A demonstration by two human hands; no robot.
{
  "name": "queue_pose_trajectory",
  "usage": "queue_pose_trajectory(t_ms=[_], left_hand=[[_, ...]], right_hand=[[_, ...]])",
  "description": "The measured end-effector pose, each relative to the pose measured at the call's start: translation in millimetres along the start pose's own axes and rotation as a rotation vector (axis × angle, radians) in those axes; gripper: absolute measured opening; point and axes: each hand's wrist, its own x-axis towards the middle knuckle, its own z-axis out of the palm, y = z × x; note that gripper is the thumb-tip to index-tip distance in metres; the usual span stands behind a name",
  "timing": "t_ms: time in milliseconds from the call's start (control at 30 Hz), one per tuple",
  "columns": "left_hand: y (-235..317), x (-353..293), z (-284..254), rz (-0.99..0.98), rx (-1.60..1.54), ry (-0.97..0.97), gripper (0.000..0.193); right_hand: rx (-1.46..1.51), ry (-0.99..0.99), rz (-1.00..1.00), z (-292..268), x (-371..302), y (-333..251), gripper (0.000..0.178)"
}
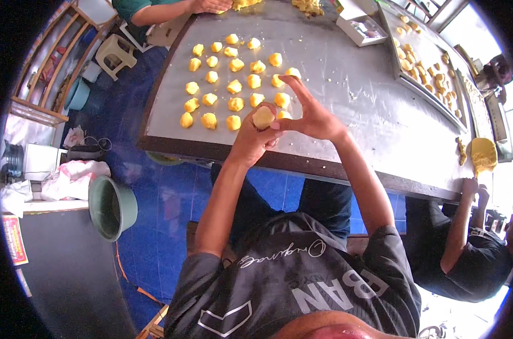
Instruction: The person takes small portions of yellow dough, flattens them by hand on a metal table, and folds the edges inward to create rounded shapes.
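Note:
Just over the near edge of the metal-topped table, my left hand (249, 140) is closed round a pale, rounded dough ball (263, 117), which shows at the top of the fist. My right hand (315, 117) is beside it with one finger stretched up and away and another touching the left hand near the ball. Nothing shows in its grip. Beyond my hands, rough yellow dough lumps (234, 86) are spread in loose rows on the table (335, 96). A few of them are partly hidden behind my fingers.
A tray (431, 93) of shaped dough pieces and a white box (361, 28) are at the far right. Across the table a person's hand (211, 5) is by more yellow dough (245, 3). Another person at right holds a yellow paddle-like thing (484, 155). A green basin (113, 208) sits left.

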Motion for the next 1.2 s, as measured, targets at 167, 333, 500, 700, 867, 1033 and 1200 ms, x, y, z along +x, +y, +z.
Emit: queue_pose_trajectory(t_ms=[167, 333, 500, 700, 867, 1033, 1200], left_hand=[[1, -2, 1, -0.043, 0.134, -0.076, 0.027], [5, -3, 7, -0.006, 0.237, -0.054, 0.024], [6, -7, 14, -0.018, 0.341, -0.011, 0.026], [2, -6, 11, 0.033, 0.313, -0.099, 0.028], [-1, -4, 9, 0.006, 0.351, -0.080, 0.029], [-1, -9, 14, 0.034, 0.377, 0.024, 0.021], [-2, -7, 9, 0.134, 0.494, -0.021, 0.018]], right_hand=[[0.001, -0.107, 0.053, 2, 5, 3, 0.088], [-0.006, -0.107, 0.054, 12, 6, 12, 0.088], [0.353, -0.094, 0.179, 7, 0, 1, 0.090], [-0.169, -0.074, 0.068, 17, -9, 5, 0.094], [0.074, -0.051, 0.146, 14, -8, -5, 0.092], [0.203, 0.027, 0.197, 19, -10, -7, 0.090], [0.202, 0.036, 0.228, 31, -13, -9, 0.081]])
